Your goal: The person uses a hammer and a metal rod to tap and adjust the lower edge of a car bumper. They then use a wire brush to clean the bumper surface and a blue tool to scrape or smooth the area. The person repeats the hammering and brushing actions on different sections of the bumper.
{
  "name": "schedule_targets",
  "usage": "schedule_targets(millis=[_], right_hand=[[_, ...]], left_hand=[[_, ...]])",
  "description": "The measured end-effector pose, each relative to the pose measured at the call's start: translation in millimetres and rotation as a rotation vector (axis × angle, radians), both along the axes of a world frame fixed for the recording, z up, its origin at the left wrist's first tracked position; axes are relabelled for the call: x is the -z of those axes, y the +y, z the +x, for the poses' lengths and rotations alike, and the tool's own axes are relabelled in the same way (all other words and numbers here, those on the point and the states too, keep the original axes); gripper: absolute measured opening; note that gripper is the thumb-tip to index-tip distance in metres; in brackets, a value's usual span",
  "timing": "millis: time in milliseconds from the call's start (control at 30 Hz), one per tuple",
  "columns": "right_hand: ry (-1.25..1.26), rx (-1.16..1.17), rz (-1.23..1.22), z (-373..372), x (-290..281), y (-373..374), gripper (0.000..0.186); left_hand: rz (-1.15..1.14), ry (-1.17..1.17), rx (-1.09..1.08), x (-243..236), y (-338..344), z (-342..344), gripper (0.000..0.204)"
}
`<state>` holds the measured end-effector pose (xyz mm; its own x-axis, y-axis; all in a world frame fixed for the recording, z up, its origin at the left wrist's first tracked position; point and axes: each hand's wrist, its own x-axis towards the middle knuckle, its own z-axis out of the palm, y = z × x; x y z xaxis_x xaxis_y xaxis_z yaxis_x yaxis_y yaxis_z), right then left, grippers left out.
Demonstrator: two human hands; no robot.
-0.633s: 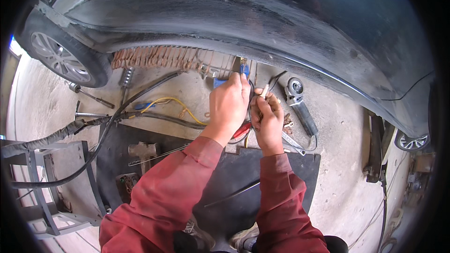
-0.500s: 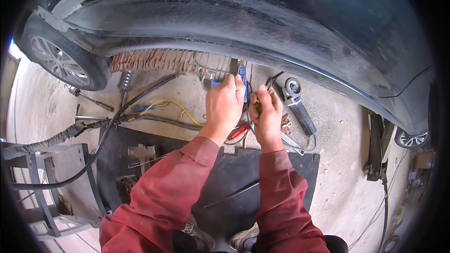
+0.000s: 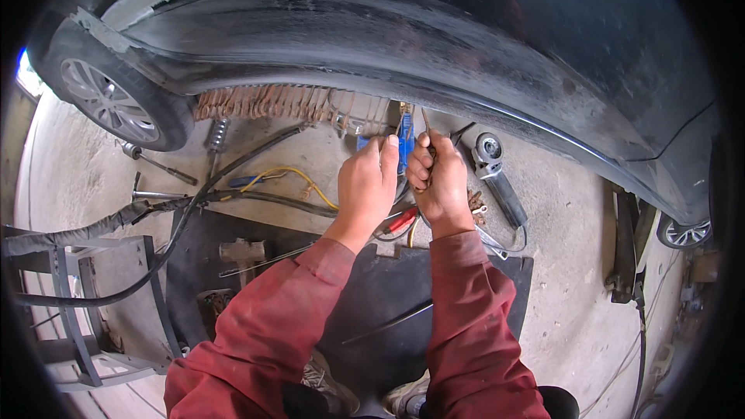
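Below the dusty dark car sill [image 3: 310,70] hangs a tight row of rusty twisted metal pieces [image 3: 260,102], with thinner, more widely spaced ones on the right. My left hand [image 3: 366,185] is closed at the end of that row, in front of a blue object [image 3: 406,140]; what its fingers hold is hidden. Just to its right, my right hand [image 3: 441,178] is closed around a thin rusty metal rod [image 3: 425,118], whose end sticks up toward the sill. The two hands are close together but apart.
An angle grinder [image 3: 500,178] lies on the concrete floor to the right. Red-handled pliers [image 3: 403,220] sit below my hands. A thick black cable [image 3: 209,178] crosses from the left, past a metal frame [image 3: 155,287]. A hammer [image 3: 242,251] rests on the black mat [image 3: 372,341].
My right hand has moved up slightly toward the sill, and the rusty rod now shows above its fingers. My left hand has dropped slightly, still closed. The view has shifted a little.
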<state>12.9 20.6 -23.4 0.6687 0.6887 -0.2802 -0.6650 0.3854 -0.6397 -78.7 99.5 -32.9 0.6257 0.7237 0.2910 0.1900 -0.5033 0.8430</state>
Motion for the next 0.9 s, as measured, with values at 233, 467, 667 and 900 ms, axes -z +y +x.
schedule_targets(millis=[233,467,667,900], right_hand=[[-0.453,0.022,-0.253,-7,11,-4,0.017],[-0.330,0.062,-0.065,-13,10,-1,0.014],[-0.985,0.289,-0.540,-15,4,15,0.041],[-1.517,0.344,-1.075,-18,-6,22,0.029]], left_hand=[[-0.141,-0.007,-0.005,6,6,-5,0.037],[-0.181,0.020,-0.029,14,8,-8,0.039],[-0.168,0.008,-0.053,14,8,-14,0.041],[-0.216,0.018,-0.051,16,11,-24,0.040]])
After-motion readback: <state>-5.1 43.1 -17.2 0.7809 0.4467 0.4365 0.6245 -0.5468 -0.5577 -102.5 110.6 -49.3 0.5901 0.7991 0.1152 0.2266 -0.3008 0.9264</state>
